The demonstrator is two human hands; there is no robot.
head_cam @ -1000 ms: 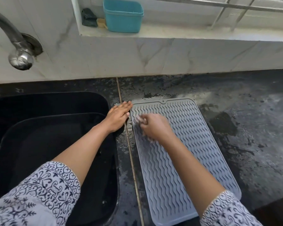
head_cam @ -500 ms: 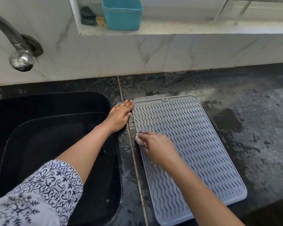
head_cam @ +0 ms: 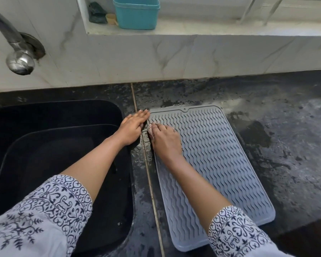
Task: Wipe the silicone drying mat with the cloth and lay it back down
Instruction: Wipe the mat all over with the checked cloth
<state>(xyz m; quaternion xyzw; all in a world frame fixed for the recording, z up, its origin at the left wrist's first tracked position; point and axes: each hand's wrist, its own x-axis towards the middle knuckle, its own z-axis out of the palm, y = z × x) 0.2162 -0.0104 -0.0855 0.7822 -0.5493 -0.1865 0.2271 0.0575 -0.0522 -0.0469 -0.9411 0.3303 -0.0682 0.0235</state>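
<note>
Mat [head_cam: 211, 154] lies flat on the counter [head_cam: 276, 145], long axis running away from the person, most of it nearer than the right hand [head_cam: 165, 140], whose grip clamps the cloth [head_cam: 151, 130] at its far left corner, left hand [head_cam: 133, 125] flat alongside.

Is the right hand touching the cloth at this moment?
Touching. The head view shows the right hand gripping the cloth, which bunches out under its fingers on the drying mat.
</note>
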